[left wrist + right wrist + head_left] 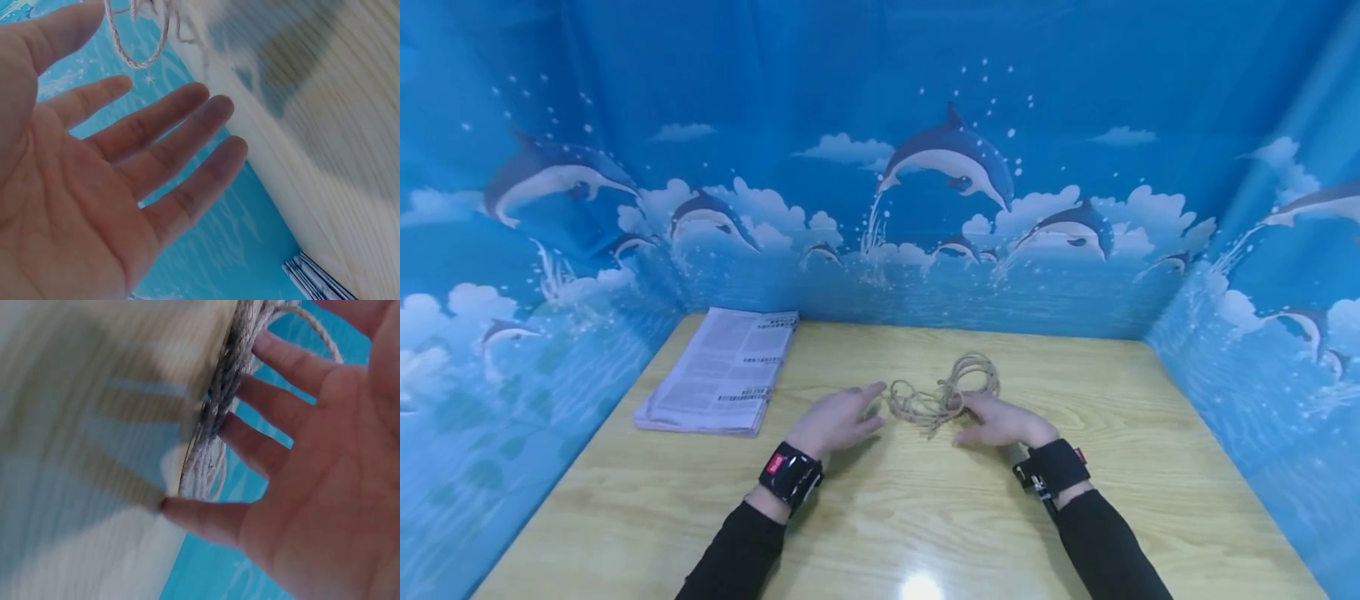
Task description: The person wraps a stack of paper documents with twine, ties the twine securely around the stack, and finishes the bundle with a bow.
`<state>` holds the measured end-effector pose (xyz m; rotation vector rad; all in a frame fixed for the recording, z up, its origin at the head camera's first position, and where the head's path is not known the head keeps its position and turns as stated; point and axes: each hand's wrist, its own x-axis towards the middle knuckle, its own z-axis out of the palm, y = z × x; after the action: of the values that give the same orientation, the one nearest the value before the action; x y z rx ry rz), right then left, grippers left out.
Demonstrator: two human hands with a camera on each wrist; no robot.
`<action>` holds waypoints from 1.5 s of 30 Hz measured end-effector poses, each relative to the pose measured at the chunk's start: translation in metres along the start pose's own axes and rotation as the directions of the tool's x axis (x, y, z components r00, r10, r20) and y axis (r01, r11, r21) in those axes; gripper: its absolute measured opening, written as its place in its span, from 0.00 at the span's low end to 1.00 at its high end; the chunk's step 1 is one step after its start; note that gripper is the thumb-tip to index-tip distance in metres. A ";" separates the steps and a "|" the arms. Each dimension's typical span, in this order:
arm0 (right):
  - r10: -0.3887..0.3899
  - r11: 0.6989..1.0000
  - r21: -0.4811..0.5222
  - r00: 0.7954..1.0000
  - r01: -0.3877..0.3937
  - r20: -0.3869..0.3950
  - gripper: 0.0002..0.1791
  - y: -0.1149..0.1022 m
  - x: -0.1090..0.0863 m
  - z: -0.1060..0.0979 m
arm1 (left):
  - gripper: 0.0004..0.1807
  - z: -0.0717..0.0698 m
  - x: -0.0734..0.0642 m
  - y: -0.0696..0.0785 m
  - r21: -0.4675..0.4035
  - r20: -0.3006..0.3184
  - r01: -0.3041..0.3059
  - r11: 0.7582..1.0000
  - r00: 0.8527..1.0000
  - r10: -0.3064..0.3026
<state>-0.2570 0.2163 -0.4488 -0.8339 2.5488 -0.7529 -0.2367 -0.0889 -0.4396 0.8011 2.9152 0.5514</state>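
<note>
A loosely looped bundle of thin tan twine (949, 390) lies on the wooden table (880, 500), in front of both hands. My right hand (1000, 419) is at its right side. In the right wrist view, fairly straight fingertips (247, 384) touch the twine (215, 412) without curling round it. My left hand (831, 421) hovers just left of the bundle, its fingers spread and nothing held. Seen from the left wrist, the palm is bare, and a loop of twine (139, 64) hangs past the thumb, apart from the fingers.
A flat stack of printed newspaper sheets (718, 375) lies at the table's back left. Blue curtains with dolphins (850, 283) border the table at the back and both sides. A bright light reflection shows near the front.
</note>
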 end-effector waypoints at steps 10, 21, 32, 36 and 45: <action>-0.009 0.978 -0.210 0.998 -0.003 -0.057 0.29 -0.023 0.006 0.016 | 0.37 0.012 0.019 0.029 0.073 -0.071 -0.049 0.996 0.996 0.054; -0.034 0.997 -0.074 0.989 0.024 -0.145 0.15 -0.014 0.020 0.023 | 0.08 0.028 0.009 0.024 0.210 0.003 -0.033 0.977 0.999 0.034; 0.082 0.996 -0.011 0.985 -0.085 -0.153 0.09 0.004 0.001 -0.002 | 0.11 0.008 0.007 -0.002 0.150 -0.003 0.178 0.973 0.984 -0.180; 0.132 0.991 0.056 0.967 -0.123 -0.218 0.12 0.009 -0.004 -0.013 | 0.12 0.004 0.006 -0.011 0.154 0.009 0.231 0.961 0.972 -0.235; 0.296 0.953 0.208 0.833 -0.222 -0.467 0.22 0.021 -0.026 -0.039 | 0.13 -0.009 0.000 -0.035 0.140 0.029 0.301 0.943 0.951 -0.308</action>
<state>-0.2645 0.2619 -0.4261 -0.2465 2.9128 -1.1655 -0.2546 -0.1199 -0.4439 0.3528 2.9689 0.3055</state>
